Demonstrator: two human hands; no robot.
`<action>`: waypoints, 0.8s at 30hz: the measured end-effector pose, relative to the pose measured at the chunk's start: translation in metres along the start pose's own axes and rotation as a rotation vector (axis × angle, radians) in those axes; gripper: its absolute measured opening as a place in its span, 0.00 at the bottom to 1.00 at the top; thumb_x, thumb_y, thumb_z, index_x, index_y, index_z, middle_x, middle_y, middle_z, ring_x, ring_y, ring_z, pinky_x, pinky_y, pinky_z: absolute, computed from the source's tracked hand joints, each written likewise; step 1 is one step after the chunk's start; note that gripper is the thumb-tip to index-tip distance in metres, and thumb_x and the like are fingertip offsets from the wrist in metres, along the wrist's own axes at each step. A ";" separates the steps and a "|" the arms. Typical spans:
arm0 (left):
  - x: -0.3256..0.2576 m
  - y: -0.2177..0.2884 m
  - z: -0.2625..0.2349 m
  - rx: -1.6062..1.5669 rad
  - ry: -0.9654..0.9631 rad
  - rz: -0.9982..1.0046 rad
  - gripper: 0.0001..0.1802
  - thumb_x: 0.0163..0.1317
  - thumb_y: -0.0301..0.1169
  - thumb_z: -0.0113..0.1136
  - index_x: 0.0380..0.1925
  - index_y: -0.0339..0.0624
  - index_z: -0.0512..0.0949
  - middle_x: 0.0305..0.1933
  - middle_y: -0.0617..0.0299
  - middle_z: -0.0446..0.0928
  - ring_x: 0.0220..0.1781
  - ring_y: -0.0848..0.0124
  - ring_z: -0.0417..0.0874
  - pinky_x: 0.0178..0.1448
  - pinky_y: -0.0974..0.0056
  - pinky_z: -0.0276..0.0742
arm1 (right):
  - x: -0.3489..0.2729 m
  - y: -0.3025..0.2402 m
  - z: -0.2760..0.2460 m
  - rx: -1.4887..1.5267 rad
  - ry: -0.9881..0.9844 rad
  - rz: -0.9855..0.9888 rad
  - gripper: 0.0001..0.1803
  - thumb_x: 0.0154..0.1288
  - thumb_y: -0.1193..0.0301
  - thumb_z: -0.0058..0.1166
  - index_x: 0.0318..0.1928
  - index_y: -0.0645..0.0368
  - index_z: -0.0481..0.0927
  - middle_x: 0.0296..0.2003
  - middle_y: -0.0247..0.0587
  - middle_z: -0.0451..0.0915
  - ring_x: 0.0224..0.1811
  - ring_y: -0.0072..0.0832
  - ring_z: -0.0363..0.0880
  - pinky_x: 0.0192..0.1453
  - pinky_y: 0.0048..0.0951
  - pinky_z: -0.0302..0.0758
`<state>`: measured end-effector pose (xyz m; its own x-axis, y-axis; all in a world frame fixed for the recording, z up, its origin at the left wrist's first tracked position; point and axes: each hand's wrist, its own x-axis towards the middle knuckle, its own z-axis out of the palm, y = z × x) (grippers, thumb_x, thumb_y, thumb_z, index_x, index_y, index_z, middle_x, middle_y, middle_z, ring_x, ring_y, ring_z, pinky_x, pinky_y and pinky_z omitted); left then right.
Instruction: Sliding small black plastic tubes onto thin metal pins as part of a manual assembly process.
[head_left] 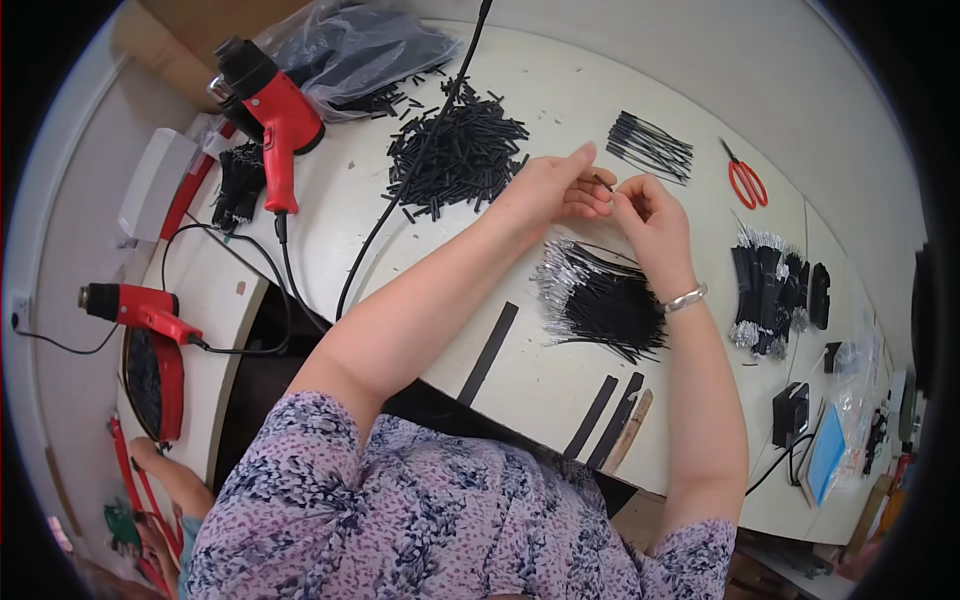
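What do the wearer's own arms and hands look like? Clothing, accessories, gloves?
Left hand and right hand: no gloves. Forearms uncovered. Short sleeves, pale lilac with a dark blue and pink-purple floral-like print. Silver-coloured bangle on the right wrist; nothing visible on the left wrist.

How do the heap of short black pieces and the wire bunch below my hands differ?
The heap is jumbled; the wire bunch lies roughly side by side. The heap's pieces are short; the bunch's wires longer. The heap looks all black; the bunch has silvery ends. Both rest on the white table.
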<state>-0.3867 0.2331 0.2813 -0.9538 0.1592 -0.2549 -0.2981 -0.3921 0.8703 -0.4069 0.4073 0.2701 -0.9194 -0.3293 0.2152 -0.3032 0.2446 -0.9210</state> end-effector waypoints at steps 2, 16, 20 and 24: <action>0.001 0.001 -0.004 -0.015 -0.029 -0.013 0.20 0.72 0.40 0.49 0.42 0.32 0.78 0.32 0.62 0.80 0.31 0.78 0.81 0.39 0.75 0.77 | 0.000 0.002 -0.001 0.015 -0.011 0.023 0.05 0.63 0.74 0.55 0.32 0.62 0.74 0.24 0.27 0.73 0.25 0.13 0.68 0.30 0.19 0.68; -0.001 -0.003 0.000 0.041 0.046 0.008 0.16 0.70 0.38 0.53 0.38 0.34 0.80 0.28 0.64 0.80 0.29 0.79 0.81 0.38 0.76 0.77 | -0.001 0.006 0.000 0.069 -0.056 0.029 0.04 0.65 0.75 0.54 0.34 0.63 0.75 0.26 0.26 0.74 0.27 0.12 0.69 0.33 0.17 0.68; -0.002 -0.002 0.001 -0.013 0.019 0.026 0.20 0.72 0.41 0.50 0.39 0.33 0.80 0.29 0.62 0.80 0.30 0.78 0.81 0.39 0.74 0.77 | -0.002 0.005 0.000 0.092 -0.057 0.080 0.04 0.65 0.75 0.54 0.35 0.63 0.75 0.27 0.26 0.75 0.28 0.12 0.69 0.34 0.17 0.68; -0.003 -0.001 0.001 -0.075 0.008 -0.019 0.25 0.74 0.45 0.44 0.40 0.32 0.79 0.30 0.60 0.80 0.31 0.76 0.82 0.40 0.73 0.79 | -0.002 0.002 -0.001 0.094 -0.057 0.094 0.04 0.66 0.75 0.53 0.35 0.63 0.75 0.28 0.26 0.75 0.29 0.12 0.70 0.35 0.17 0.69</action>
<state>-0.3837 0.2341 0.2818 -0.9481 0.1597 -0.2750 -0.3179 -0.4557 0.8315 -0.4056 0.4097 0.2680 -0.9260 -0.3611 0.1100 -0.1889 0.1909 -0.9633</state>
